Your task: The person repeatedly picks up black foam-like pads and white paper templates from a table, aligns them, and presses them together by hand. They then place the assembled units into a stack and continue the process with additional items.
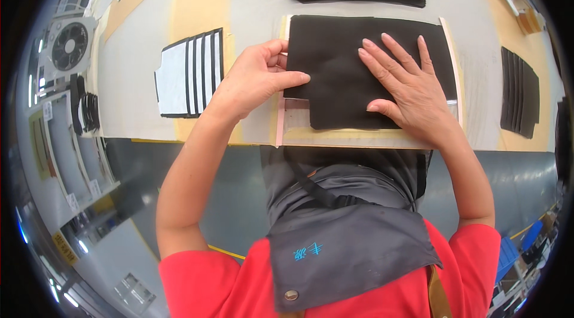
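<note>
On one black sheet (338, 72), one left grip (254, 75) and one right grip (411, 89)

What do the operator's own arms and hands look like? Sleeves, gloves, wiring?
Each grip is a bare hand, no glove or ring visible: left hand, right hand. The left forearm and right forearm are uncovered; no watch, cable or strap shows. Plain red short sleeves, left sleeve and right sleeve, end around the elbows.
</note>
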A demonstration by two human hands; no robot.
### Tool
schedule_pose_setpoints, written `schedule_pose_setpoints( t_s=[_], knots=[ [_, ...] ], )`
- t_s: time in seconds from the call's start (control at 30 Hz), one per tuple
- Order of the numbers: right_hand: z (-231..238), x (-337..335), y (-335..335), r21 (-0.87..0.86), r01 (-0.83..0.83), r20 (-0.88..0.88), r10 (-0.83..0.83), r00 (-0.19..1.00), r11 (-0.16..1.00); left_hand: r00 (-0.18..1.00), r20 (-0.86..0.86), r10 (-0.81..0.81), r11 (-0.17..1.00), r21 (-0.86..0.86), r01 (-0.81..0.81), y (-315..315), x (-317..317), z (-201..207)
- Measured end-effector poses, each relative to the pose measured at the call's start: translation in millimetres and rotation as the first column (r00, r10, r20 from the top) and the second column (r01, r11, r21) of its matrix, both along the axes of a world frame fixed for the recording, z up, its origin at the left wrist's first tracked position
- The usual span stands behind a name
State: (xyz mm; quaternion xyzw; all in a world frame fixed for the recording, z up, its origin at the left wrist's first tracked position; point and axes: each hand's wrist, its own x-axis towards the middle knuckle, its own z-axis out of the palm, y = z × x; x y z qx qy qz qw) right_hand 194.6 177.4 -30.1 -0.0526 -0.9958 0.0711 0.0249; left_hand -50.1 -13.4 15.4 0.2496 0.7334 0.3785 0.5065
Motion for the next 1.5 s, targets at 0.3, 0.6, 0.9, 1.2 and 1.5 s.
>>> schedule_pose_setpoints(
  t_s=[0.3, 0.6, 0.9, 1.2, 1.5],
  knots=[
    [5.8, -1.1, -0.8, 0.006, -0.005, 0.041, 0.005, 0.999, 1.0, 0.92, -0.39, -0.045, 0.998, -0.053, 0.026, -4.3, 7.0, -8.8],
    [4.7, -1.6, -0.8, 0.02, -0.011, 0.038, 0.01, 0.999, 1.0, 0.899, -0.438, 0.02, 0.999, -0.015, -0.03, -8.6, 10.3, -18.0],
    [3.8, -2.0, -0.7, 0.047, -0.013, 0.046, 0.011, 0.999, 0.999, 0.897, -0.438, 0.057, 0.998, -0.004, -0.065, -9.5, 11.8, -19.9],
    [4.1, -2.1, -2.0, 0.051, -0.003, 0.053, 0.001, 0.999, 0.999, 0.892, -0.443, 0.085, 0.996, 0.032, -0.079, -10.8, 13.4, -25.4],
    [5.1, -2.5, -2.8, 0.058, 0.005, 0.064, -0.008, 0.998, 0.998, 0.871, -0.487, 0.064, 0.998, 0.013, -0.066, -9.7, 14.9, -23.6]
  ],
)
